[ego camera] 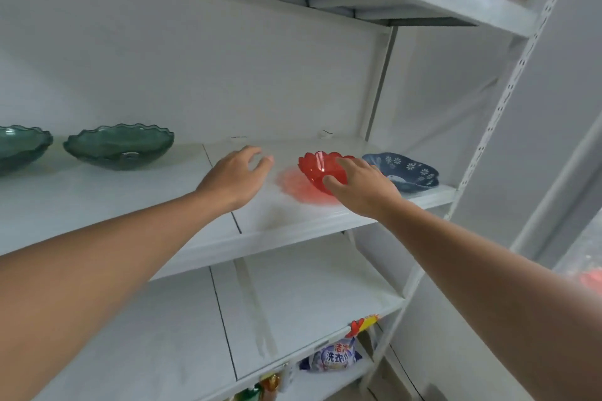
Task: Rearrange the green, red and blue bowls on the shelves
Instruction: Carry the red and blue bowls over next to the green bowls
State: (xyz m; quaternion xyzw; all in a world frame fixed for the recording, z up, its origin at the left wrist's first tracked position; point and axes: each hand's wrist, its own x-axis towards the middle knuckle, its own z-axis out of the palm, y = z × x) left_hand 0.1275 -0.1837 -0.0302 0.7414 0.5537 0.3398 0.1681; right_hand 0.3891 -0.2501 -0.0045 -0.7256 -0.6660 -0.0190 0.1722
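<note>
Bowls sat in a row on the middle shelf (114, 205) of a white rack. Your right hand (361, 187) was on the red bowl (317, 167): the thumb lay against its near wall and the fingers reached over its scalloped rim, loosely curled; whether the grip was firm could not be told. The red bowl stood upright on the shelf, casting a reddish patch on the surface in front of it. Just to its right, close to touching, sat the blue bowl (407, 169) with a white flower pattern, near the shelf's right end. Your left hand (236, 177) hovered over bare shelf to the left of the red bowl, fingers spread and slightly bent, holding nothing. Well to the left stood a green bowl (119, 146) with a wavy rim, and a second green bowl (19, 146) beside it, cut by the frame edge. A lower shelf (309, 286) was bare in its visible part; beneath it showed a blue-and-white packet (335, 358).
</note>
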